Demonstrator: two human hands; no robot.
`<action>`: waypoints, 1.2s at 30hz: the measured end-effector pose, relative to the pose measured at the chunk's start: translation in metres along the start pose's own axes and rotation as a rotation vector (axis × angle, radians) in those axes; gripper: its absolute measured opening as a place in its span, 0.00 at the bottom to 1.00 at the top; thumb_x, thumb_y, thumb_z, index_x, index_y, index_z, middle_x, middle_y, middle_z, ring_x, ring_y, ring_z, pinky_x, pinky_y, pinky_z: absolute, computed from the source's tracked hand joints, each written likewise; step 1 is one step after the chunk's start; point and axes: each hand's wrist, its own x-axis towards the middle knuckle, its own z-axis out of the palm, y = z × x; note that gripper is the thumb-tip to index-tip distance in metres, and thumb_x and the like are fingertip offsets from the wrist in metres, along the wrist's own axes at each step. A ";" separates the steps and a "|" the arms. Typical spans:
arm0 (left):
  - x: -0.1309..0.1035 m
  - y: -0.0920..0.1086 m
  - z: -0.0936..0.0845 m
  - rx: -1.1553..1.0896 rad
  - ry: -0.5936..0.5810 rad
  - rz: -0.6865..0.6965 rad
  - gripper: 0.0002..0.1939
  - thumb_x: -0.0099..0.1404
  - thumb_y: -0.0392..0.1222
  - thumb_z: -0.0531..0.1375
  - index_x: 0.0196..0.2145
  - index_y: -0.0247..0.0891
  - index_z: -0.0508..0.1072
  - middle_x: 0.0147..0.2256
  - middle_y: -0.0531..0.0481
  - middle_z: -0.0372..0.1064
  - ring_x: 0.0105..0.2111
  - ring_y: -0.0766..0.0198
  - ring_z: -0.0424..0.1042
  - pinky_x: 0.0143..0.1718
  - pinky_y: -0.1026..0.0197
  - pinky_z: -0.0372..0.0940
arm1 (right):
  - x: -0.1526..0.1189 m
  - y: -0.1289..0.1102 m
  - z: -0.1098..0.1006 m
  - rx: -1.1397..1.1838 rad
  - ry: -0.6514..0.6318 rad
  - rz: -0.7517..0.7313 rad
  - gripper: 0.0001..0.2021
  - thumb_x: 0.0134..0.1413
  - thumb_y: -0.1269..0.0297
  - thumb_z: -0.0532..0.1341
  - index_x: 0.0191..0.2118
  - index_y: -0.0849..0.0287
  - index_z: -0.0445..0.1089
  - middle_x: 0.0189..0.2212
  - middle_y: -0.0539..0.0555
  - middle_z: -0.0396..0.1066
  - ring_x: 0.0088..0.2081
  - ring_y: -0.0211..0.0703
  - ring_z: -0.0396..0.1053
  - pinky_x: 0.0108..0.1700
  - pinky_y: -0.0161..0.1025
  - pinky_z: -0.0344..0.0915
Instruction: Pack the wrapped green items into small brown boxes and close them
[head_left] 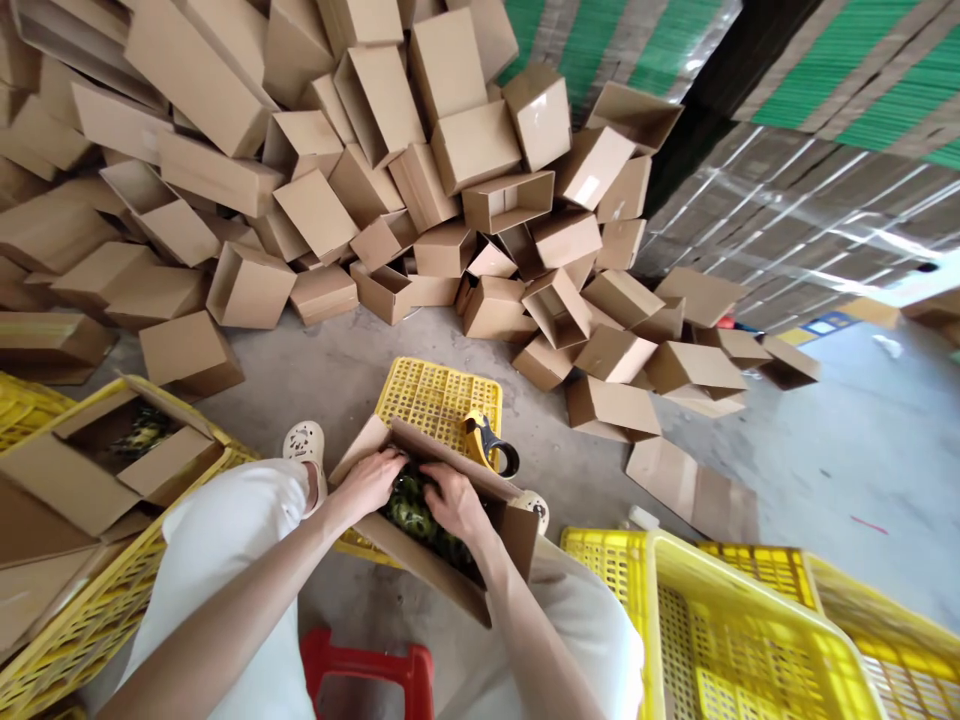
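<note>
Between my knees an open cardboard box [429, 552] stands tilted on an upturned yellow plastic crate [442, 390]. Dark green and yellowish items in shiny clear plastic bags [411, 512] fill part of it. My left hand [377, 480] reaches over the far left edge, its fingers curled on the bags. Bent fingers of my right hand [454, 498] pinch the bags near the middle of the box. Both sets of fingertips are partly hidden. A yellow and black tape dispenser [487, 440] lies on the crate, just beyond the box.
A large heap of empty cardboard boxes [322, 215] covers the floor ahead. On my left, a yellow crate [112, 590] carries an open box [82, 480] with similar contents. Yellow crates [750, 640] stand at right, a red stool [367, 665] below me. Strapped cardboard stacks [780, 220] rise behind.
</note>
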 end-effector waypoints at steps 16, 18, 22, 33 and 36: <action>0.004 0.007 -0.004 0.087 -0.052 -0.005 0.13 0.68 0.26 0.57 0.43 0.37 0.80 0.46 0.38 0.78 0.49 0.48 0.78 0.54 0.52 0.69 | 0.004 0.000 0.028 -0.309 0.113 -0.037 0.12 0.72 0.71 0.56 0.41 0.56 0.77 0.40 0.56 0.79 0.46 0.48 0.72 0.51 0.43 0.59; 0.002 0.007 -0.005 0.057 -0.008 -0.015 0.13 0.68 0.27 0.56 0.43 0.37 0.78 0.46 0.39 0.77 0.49 0.50 0.77 0.53 0.53 0.68 | 0.001 0.002 0.024 -0.261 0.171 -0.036 0.13 0.73 0.70 0.54 0.43 0.56 0.76 0.42 0.56 0.79 0.46 0.48 0.73 0.51 0.43 0.60; -0.004 0.009 -0.012 -0.045 0.094 0.003 0.09 0.73 0.33 0.53 0.45 0.41 0.72 0.45 0.43 0.75 0.46 0.53 0.77 0.50 0.54 0.69 | -0.004 0.007 0.022 -0.214 0.113 -0.149 0.17 0.69 0.69 0.59 0.60 0.55 0.72 0.55 0.59 0.78 0.58 0.53 0.69 0.60 0.46 0.60; 0.000 0.013 -0.021 -0.347 0.213 -0.047 0.14 0.70 0.53 0.59 0.46 0.43 0.76 0.46 0.45 0.78 0.48 0.53 0.78 0.52 0.55 0.69 | 0.007 0.001 0.028 -0.224 0.092 -0.027 0.10 0.66 0.73 0.57 0.40 0.57 0.76 0.41 0.58 0.80 0.44 0.49 0.74 0.55 0.45 0.61; 0.000 0.015 -0.029 -0.440 0.220 -0.150 0.20 0.71 0.58 0.56 0.40 0.42 0.79 0.42 0.45 0.80 0.47 0.51 0.78 0.50 0.55 0.69 | -0.001 0.006 0.013 0.101 0.204 -0.006 0.08 0.66 0.70 0.57 0.40 0.55 0.74 0.38 0.54 0.79 0.41 0.46 0.74 0.49 0.41 0.64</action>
